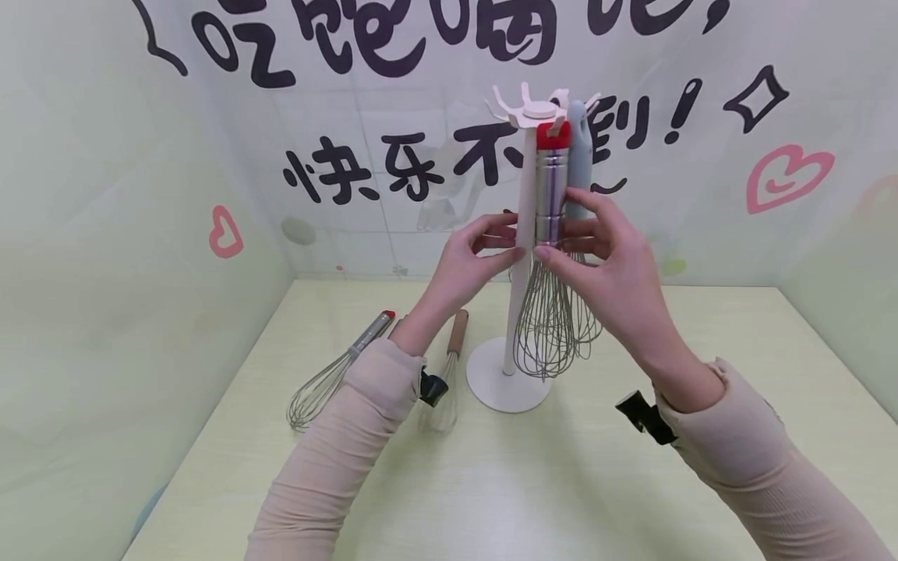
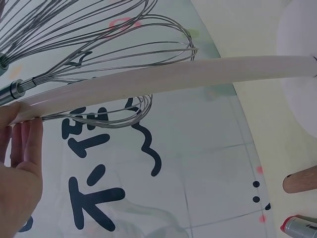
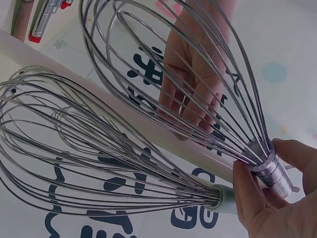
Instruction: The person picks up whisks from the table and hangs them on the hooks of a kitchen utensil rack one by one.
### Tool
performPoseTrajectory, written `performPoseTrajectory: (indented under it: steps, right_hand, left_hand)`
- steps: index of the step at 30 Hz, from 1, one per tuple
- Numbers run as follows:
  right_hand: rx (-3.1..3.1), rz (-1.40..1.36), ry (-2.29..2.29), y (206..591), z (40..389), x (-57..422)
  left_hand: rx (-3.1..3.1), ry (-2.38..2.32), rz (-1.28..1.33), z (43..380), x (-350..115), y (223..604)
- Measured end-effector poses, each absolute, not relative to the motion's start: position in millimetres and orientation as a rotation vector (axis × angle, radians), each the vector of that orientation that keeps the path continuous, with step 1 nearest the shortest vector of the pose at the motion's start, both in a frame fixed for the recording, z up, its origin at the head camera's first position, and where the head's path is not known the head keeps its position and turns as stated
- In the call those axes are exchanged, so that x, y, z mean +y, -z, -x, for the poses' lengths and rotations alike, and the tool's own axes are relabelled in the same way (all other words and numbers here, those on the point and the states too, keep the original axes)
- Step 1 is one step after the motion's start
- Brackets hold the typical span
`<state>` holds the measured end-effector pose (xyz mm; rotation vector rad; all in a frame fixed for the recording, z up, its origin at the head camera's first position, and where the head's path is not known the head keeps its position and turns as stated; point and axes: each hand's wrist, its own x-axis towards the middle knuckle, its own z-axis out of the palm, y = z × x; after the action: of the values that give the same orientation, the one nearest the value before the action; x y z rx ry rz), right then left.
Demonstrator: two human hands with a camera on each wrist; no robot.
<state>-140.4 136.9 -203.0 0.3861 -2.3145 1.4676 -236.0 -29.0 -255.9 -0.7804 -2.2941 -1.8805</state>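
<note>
My right hand (image 1: pixel 617 257) pinches a steel whisk (image 1: pixel 551 183) with a red handle end, low on its handle. That whisk stands upright, wires down, its red end up at the hooks (image 1: pixel 539 113) of a white stand; whether it hangs on a hook I cannot tell. My left hand (image 1: pixel 473 253) holds the stand's pole (image 2: pixel 148 82) between thumb and fingers. A whisk with a light blue handle (image 1: pixel 579 148) hangs just behind the steel one. Further wire loops (image 2: pixel 119 119) show past the pole, their handle hidden.
On the table, left of the stand's round base (image 1: pixel 491 386), lie a red-ended steel whisk (image 1: pixel 368 331) and one with a brown handle (image 1: pixel 457 333). Between them another handle is partly covered by the left forearm. A lettered wall sheet (image 1: pixel 393 226) stands behind.
</note>
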Motion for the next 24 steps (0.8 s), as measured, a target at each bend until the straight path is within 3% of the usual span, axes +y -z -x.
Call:
performPoseTrajectory:
  steps: [24]
  right_hand:
    - [-2.244,-0.362,-1.465,210,144,138]
  left_hand:
    - [-2.317,1.814,0.684,234,-54,265]
